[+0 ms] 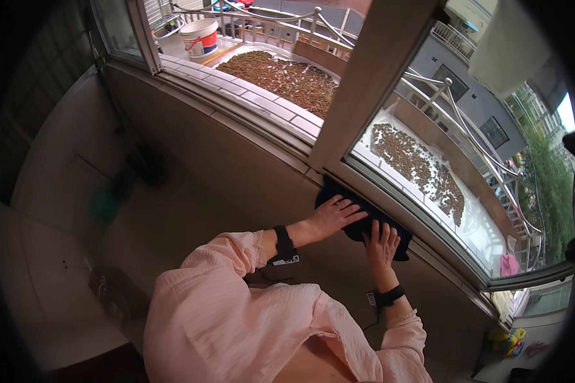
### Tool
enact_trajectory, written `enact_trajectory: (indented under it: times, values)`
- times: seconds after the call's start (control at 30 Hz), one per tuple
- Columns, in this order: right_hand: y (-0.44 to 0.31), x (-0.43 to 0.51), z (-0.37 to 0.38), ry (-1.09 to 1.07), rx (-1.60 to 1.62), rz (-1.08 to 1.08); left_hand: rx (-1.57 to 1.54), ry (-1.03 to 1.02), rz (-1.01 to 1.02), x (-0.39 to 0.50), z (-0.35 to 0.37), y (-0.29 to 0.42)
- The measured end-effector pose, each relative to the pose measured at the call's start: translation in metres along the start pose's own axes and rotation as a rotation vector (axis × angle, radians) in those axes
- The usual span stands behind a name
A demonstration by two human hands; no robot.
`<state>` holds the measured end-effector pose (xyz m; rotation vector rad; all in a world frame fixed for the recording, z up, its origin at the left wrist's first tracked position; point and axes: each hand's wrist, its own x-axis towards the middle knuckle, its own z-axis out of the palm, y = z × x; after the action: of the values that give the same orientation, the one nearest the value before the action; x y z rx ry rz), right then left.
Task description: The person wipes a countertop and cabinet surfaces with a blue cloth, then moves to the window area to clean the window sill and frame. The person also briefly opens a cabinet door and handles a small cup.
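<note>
A dark blue cloth (354, 227) lies along the tiled window sill (287, 160), with one edge hanging over its inner side. My left hand (338, 218), with a ring on one finger, lies palm down on the cloth, its fingers pointing right. Close beside it, my right hand (382, 242) rests on the right part of the cloth, fingers slightly spread and pointing up in the picture. Both hands press the cloth from above, and neither visibly grasps it. The metal frame of the sliding window (412, 215) runs just beyond the fingertips.
Beyond the window, small brown pieces (282, 79) are spread on white sheeting near a white and red bucket (200, 37) and a metal railing (311, 24). A pink cloth (509, 264) lies outside. Indoors, a green object (104, 206) stands low at left; yellow packaging (507, 339) is at lower right.
</note>
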<state>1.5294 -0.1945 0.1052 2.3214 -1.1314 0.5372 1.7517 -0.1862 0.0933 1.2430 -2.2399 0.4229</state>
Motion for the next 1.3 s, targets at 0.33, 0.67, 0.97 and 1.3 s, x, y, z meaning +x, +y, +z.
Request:
enact_trajectory:
  times: [0.33,0.67,0.97,1.3]
  values:
    - [-0.237,0.184,0.053,0.02,0.003,-0.131,0.066,-0.066,-0.243,-0.124,-0.091,-0.236]
    - [-0.279,0.201,0.074,0.073,-0.032,-0.014,0.102,0.151,-0.167,-0.135,-0.076,-0.268]
    - [-0.342,0.251,0.086,0.107,-0.004,-0.038,0.095,0.202,-0.167,-0.176,-0.109,-0.34]
    - [-0.541,0.432,0.113,0.073,0.196,-0.3,0.338,0.008,-0.407,-0.29,-0.201,-0.556]
